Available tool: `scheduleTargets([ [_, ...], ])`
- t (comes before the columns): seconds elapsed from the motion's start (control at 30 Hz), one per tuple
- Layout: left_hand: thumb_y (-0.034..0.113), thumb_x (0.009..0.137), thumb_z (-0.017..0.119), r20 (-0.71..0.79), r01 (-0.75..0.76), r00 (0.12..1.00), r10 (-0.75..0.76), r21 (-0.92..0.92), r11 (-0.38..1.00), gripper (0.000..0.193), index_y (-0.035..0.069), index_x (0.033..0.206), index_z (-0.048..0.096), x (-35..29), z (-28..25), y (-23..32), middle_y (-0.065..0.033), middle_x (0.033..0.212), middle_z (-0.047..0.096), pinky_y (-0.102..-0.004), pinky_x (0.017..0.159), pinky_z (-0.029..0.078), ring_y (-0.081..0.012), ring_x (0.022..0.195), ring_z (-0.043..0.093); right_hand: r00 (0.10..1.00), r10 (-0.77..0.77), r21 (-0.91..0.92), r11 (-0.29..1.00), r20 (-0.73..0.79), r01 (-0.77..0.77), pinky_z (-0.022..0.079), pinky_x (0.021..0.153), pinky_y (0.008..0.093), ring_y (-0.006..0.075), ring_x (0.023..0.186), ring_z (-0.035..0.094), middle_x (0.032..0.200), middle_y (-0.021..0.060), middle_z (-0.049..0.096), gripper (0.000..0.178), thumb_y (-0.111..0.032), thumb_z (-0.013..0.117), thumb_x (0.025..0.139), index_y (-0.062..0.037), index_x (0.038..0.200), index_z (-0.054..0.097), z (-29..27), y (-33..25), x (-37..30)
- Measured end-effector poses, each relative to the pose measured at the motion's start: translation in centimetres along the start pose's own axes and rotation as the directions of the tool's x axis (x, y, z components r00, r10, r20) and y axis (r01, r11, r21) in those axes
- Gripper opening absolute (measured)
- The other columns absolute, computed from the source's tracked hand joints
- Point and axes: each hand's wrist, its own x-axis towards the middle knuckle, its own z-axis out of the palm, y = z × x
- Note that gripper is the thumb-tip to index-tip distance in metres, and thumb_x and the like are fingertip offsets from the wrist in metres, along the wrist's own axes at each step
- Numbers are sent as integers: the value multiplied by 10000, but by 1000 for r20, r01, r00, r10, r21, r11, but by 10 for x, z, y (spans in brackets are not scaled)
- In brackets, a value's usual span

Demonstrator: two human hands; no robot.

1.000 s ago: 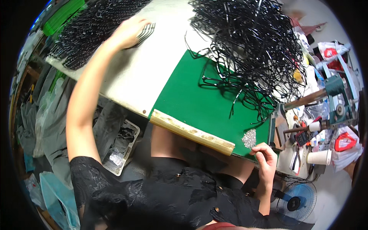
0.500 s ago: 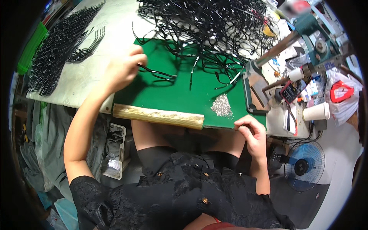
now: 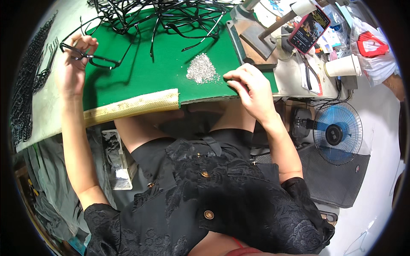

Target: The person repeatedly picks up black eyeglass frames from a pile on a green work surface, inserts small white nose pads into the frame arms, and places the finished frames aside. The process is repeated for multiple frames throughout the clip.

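My left hand (image 3: 73,70) is raised over the left side of the green mat (image 3: 145,77), its fingers closed on a black eyeglass frame (image 3: 102,65). The frame's temples are spread, and its rims hang to the right of my fingers. On the mat lies a small pile of tiny silvery metal pieces (image 3: 201,69), too small to tell their exact kind. Just right of that pile is my right hand (image 3: 255,91), with thumb and forefinger brought together in a pinch. Whatever sits between those fingertips is too small to make out.
A tangled heap of black eyeglass frames (image 3: 128,19) covers the back, and more are stacked at the left (image 3: 24,94). A metal bench press (image 3: 255,42) stands at the mat's right, near a phone (image 3: 309,30) and white cup (image 3: 343,67). Gold padding (image 3: 136,106) lines the front edge.
My view has shifted. The right hand has come up from the mat's front edge to beside the silvery pile. My left hand has turned, and the eyeglass frame in it now shows opened out.
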Motion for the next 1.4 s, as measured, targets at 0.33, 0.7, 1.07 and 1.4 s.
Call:
scheduleTargets([
  [0.33,453,958,429,133,-69,989,58,75,995,709,-126,1339,276,-62,100,28,27,638,361,-251,638,347,-71,617,350,1000,23,-9,1000,-11,-23,461,638,294,219,697,578,762,86,570,89,19,639,783,-18,860,613,5,-1,3],
  [0.7,142,846,671,127,-284,959,255,476,832,353,-12,1085,462,-100,103,19,-79,789,567,-281,651,532,-88,565,513,995,-4,-92,996,97,13,466,681,332,241,744,571,767,70,543,92,-75,667,770,-53,825,597,5,-6,6],
  [1.07,98,849,502,8,43,999,-50,389,920,516,-31,1315,323,-126,170,45,-120,815,482,-196,503,392,-108,518,437,985,-97,-220,967,145,128,452,650,327,247,745,559,782,69,517,117,-132,650,797,-63,809,557,10,-4,13],
  [1.4,21,923,411,479,572,716,-507,12,820,499,10,1382,218,-112,243,24,-107,891,498,-223,533,506,-106,606,484,1000,2,609,793,-29,16,410,662,254,140,719,469,787,38,452,160,-122,548,915,-16,820,473,-27,-7,10],
])
